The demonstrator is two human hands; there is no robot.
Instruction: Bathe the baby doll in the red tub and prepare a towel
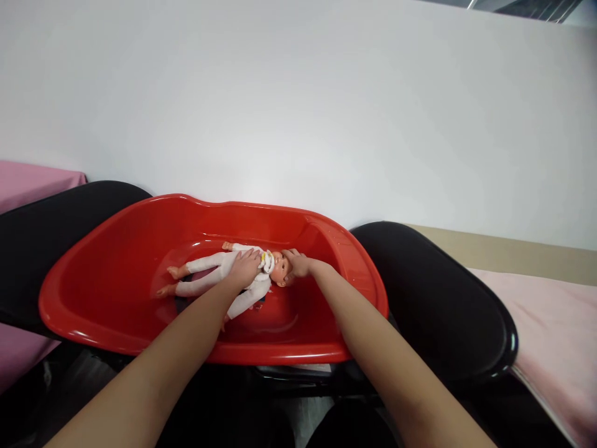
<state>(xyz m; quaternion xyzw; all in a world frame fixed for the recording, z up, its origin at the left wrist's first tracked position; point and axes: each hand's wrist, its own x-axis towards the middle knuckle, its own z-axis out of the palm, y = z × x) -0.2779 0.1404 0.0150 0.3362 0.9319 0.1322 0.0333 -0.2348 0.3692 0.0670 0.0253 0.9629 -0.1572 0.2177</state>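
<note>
Left hand (243, 267) flat and open on the doll's (219, 274) chest, pressing, not gripping. Right hand (297, 264) cupped on the doll's head, fingers curled round it. Doll on its back inside the red tub (93, 280), between two black chairs (443, 298). Looks like settling it down; next needs a gentle, steady hold.

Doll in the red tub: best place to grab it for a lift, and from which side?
Probably the torso, from above. The doll lies flat on its back in the tub, head toward the right, legs left, so the chest is the broadest part facing up. The left hand already rests on the chest; the right hand touches the head and could support it from the right.
</note>
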